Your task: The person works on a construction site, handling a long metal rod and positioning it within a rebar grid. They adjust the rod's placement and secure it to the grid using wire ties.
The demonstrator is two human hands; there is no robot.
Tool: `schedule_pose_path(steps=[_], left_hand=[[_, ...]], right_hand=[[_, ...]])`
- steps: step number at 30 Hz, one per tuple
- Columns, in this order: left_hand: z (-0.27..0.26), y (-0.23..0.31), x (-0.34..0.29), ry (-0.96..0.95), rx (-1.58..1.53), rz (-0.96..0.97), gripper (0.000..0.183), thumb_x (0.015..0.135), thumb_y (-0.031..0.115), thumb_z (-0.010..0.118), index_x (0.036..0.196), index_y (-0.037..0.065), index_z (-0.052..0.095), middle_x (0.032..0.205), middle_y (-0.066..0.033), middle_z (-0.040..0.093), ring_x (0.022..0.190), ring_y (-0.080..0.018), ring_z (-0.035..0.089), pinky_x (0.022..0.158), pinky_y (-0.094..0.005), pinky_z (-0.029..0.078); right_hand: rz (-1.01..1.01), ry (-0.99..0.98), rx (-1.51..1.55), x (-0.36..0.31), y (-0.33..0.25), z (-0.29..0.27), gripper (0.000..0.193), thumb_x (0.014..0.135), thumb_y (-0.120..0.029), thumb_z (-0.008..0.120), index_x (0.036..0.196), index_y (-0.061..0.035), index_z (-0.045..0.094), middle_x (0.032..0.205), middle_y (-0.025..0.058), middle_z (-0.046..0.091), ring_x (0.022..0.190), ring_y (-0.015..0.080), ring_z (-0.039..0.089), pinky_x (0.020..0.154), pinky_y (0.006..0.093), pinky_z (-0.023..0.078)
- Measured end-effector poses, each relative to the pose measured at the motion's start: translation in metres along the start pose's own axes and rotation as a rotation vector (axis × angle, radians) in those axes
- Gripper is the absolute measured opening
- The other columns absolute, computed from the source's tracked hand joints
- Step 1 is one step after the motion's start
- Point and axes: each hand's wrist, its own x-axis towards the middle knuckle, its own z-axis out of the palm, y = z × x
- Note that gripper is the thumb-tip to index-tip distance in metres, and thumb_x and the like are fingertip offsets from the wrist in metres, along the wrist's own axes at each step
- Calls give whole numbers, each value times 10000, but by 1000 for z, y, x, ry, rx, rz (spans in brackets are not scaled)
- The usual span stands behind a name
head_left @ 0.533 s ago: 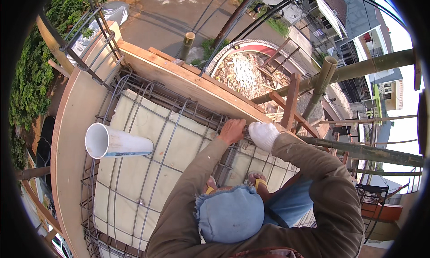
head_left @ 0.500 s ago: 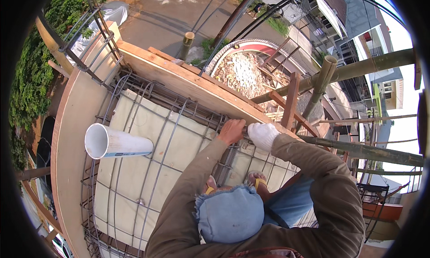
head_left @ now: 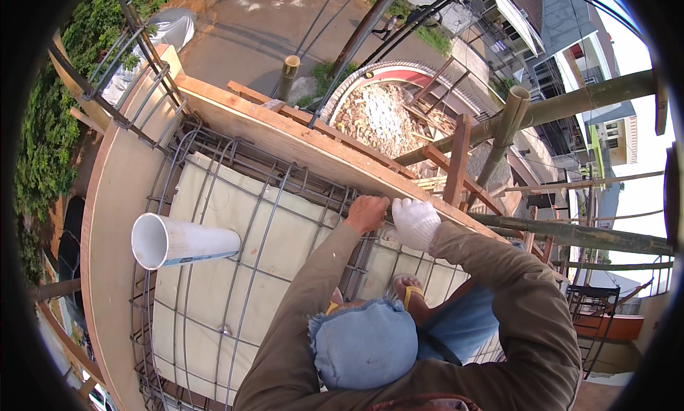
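- The grey steel rebar cage (head_left: 285, 197), a grid of thin rods tied over pale formwork sheeting (head_left: 214, 225), lies inside the long wooden formwork board (head_left: 299, 136); both hands work at the cage's edge that runs just beside that board.
- The bare left hand (head_left: 366, 213) is curled over a rod at the cage's top edge, fingers wrapped down on the steel, touching it right against the board.
- The right hand (head_left: 415, 222), in a white knitted glove, sits just beside the left, touching it or nearly so, bent narrow over the same stretch of rod; what lies under its palm is hidden, so I cannot tell whether it holds a tool or wire.
- Both forearms wear olive-brown sleeves (head_left: 499, 290) that reach from the lower edge up toward the board.
- A foot in a yellow-strapped sandal (head_left: 410, 297) rests on the cage, near the hands on the side away from the board.
- A faded blue cloth hat (head_left: 365, 343) shows below the sandal, farther from the board.
- A white plastic pipe (head_left: 182, 241) stands out of the cage well apart from the hands, far along the board toward its left end.
- Beyond the board, bamboo scaffold poles (head_left: 541, 111) cross above a heap of pale rubble (head_left: 381, 119).
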Motion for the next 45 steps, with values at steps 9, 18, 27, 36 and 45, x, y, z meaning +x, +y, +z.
schedule_pose_path(steps=[9,18,27,36,45], left_hand=[[-20,9,-7,38,-46,81,304,668,129,776,932,91,632,825,-113,664,902,-350,656,786,-459,497],[0,2,-18,104,61,142,272,657,169,783,846,117,593,782,-101,656,834,-324,667,755,-458,509],[-8,2,5,-37,-38,10,225,713,178,758,882,96,633,759,-163,677,791,-414,682,721,-541,533],[-15,17,-32,362,11,189,374,612,119,804,915,108,586,835,-81,643,875,-309,643,812,-411,489],[9,-3,-18,126,107,184,198,717,162,740,850,127,598,741,-78,665,770,-291,683,728,-427,502]], right_hand=[[-90,-68,62,9,6,14,213,885,-202,613,927,4,649,780,199,688,775,338,735,588,435,579],[335,-684,1156,23,17,22,507,981,-493,550,966,2,659,729,167,662,656,344,685,664,459,557],[-46,173,-66,2,-9,6,371,861,-260,659,1045,49,570,757,145,659,654,330,694,593,462,570],[38,-321,472,14,-3,8,424,967,-346,555,965,65,659,928,259,712,851,427,709,763,508,564],[76,-265,315,-2,-8,-43,561,937,-430,607,1209,61,575,997,240,683,959,400,679,824,512,512]])
